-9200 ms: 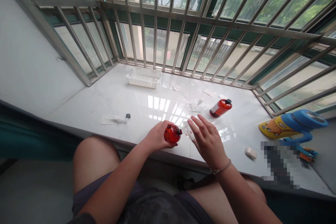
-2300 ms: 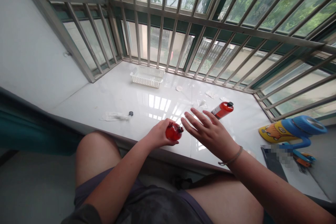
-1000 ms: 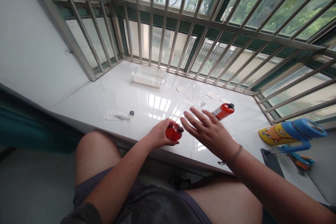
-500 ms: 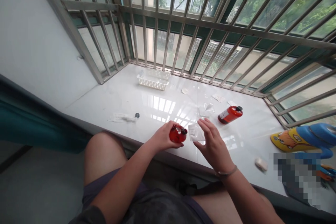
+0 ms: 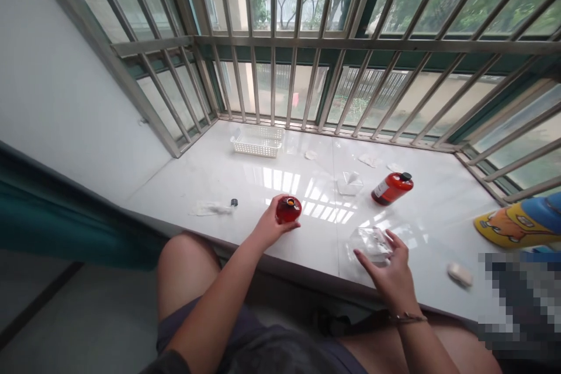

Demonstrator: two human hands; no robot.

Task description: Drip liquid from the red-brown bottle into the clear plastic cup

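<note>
My left hand is wrapped round a red translucent bottle. The bottle stands upright at the counter's front, its dark-rimmed mouth uncovered and facing up. To the right, my right hand has thumb and fingers around a clear plastic container, low at the counter; whether the container rests on it I cannot tell. Behind that hand stands a second red bottle with a black cap and a pale label. A small clear angular tray sits left of the second bottle.
A white perforated basket stands near the window bars. Crumpled clear plastic lies at left beside a black cap. At right are a whitish rounded object and a blue-yellow flask. White scraps lie toward the back.
My right hand has moved right and down with the clear container, away from the left hand's bottle. That bottle now stands more upright, its mouth showing. The camera view has shifted slightly.
</note>
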